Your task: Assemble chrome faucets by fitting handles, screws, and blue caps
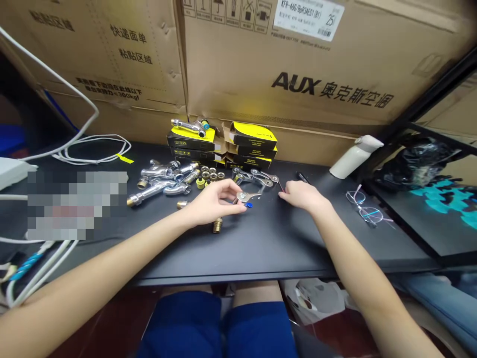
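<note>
My left hand (214, 203) is closed on a chrome tap handle (250, 196), held by its round end, which has a screw-like centre. A small blue cap (248, 205) shows at my thumb tip; whether it is attached to the handle cannot be told. My right hand (300, 195) is closed, fingertips down near the tabletop, around a slim dark tool (280, 187) with a red bit near the fingers. Its kind is unclear. Behind my hands lie more chrome tap handles (266, 180). Below my left hand is a brass fitting (217, 225).
Chrome tap bodies (164, 181) are heaped left of my hands, beside brass rings (212, 175). Behind stand black-and-yellow boxes (253, 141), a tap (190, 127) on one stack. A white bottle (356, 156) and glasses (368, 211) are right; white cables (93, 149) lie left.
</note>
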Action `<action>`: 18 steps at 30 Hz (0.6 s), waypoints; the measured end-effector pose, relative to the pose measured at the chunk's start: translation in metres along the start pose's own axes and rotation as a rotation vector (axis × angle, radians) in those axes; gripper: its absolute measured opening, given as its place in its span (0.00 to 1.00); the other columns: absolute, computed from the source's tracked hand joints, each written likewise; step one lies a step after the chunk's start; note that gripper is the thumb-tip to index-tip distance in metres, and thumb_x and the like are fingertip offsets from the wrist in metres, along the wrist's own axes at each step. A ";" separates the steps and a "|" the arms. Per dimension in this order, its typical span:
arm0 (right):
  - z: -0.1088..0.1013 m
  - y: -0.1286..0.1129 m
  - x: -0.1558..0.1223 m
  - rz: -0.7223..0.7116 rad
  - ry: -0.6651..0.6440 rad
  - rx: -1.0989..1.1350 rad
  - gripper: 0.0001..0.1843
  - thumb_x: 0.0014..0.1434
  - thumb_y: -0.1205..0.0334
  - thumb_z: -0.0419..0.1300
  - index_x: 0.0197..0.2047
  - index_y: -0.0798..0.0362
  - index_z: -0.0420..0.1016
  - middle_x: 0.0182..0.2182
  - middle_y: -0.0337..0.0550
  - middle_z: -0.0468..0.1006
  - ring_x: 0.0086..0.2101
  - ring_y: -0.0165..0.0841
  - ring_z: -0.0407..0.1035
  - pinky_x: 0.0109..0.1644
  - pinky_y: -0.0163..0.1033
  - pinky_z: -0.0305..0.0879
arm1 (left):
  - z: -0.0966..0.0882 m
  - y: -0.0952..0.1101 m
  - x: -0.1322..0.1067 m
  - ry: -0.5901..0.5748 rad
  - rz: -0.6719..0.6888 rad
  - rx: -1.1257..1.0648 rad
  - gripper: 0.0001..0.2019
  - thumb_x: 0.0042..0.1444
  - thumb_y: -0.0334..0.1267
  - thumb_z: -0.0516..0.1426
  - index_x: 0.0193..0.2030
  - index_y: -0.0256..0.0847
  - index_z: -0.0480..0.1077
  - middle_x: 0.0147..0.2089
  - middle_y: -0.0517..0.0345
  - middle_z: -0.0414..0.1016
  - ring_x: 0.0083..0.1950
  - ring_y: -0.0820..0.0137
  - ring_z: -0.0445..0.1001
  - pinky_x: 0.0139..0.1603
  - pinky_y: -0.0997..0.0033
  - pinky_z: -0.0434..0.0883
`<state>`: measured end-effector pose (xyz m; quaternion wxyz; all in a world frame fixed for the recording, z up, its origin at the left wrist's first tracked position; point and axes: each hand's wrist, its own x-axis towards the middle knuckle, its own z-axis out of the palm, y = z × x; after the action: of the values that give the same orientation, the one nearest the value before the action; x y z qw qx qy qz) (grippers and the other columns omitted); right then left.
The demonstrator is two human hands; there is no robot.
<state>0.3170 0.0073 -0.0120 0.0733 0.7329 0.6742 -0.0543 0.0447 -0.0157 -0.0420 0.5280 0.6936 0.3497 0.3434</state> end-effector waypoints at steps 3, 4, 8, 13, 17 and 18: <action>0.003 -0.001 0.002 0.034 0.063 0.013 0.12 0.61 0.61 0.56 0.40 0.61 0.76 0.43 0.66 0.80 0.44 0.50 0.76 0.45 0.49 0.70 | 0.000 0.001 0.000 0.006 -0.003 0.016 0.22 0.44 0.45 0.69 0.40 0.38 0.67 0.41 0.52 0.78 0.45 0.64 0.78 0.50 0.56 0.76; 0.002 0.002 0.001 0.052 0.083 0.014 0.13 0.62 0.62 0.54 0.43 0.62 0.75 0.43 0.68 0.79 0.44 0.51 0.77 0.45 0.50 0.70 | 0.000 0.001 -0.001 0.003 -0.003 0.017 0.21 0.44 0.45 0.69 0.40 0.38 0.68 0.41 0.52 0.78 0.45 0.64 0.78 0.50 0.57 0.76; -0.009 0.018 0.001 0.042 0.431 0.219 0.14 0.66 0.58 0.53 0.45 0.59 0.73 0.34 0.59 0.80 0.36 0.45 0.77 0.43 0.50 0.71 | 0.000 0.002 -0.001 -0.020 0.001 0.013 0.21 0.45 0.44 0.69 0.40 0.38 0.68 0.42 0.51 0.78 0.46 0.63 0.78 0.51 0.56 0.76; -0.014 0.004 0.000 -0.317 1.055 1.100 0.13 0.59 0.50 0.62 0.41 0.50 0.73 0.33 0.42 0.78 0.26 0.31 0.72 0.33 0.39 0.72 | 0.000 0.000 0.000 -0.020 0.027 -0.019 0.20 0.44 0.41 0.70 0.40 0.38 0.68 0.42 0.53 0.78 0.46 0.65 0.78 0.52 0.56 0.75; -0.008 -0.026 -0.006 -0.374 0.775 1.695 0.14 0.56 0.48 0.65 0.36 0.49 0.71 0.29 0.35 0.74 0.21 0.24 0.65 0.23 0.31 0.66 | 0.001 -0.001 0.000 -0.028 0.032 -0.029 0.19 0.44 0.39 0.69 0.40 0.38 0.69 0.42 0.53 0.78 0.46 0.65 0.77 0.52 0.58 0.76; -0.006 -0.031 -0.007 -0.374 0.677 1.766 0.15 0.56 0.47 0.65 0.35 0.49 0.70 0.30 0.35 0.73 0.22 0.23 0.66 0.21 0.30 0.64 | 0.001 -0.001 -0.001 -0.028 0.033 -0.024 0.19 0.44 0.39 0.69 0.40 0.38 0.69 0.42 0.53 0.78 0.46 0.66 0.77 0.52 0.58 0.76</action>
<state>0.2852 0.0037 -0.0058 -0.7129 0.3813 0.4815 -0.3385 0.0449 -0.0163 -0.0432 0.5356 0.6976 0.3264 0.3465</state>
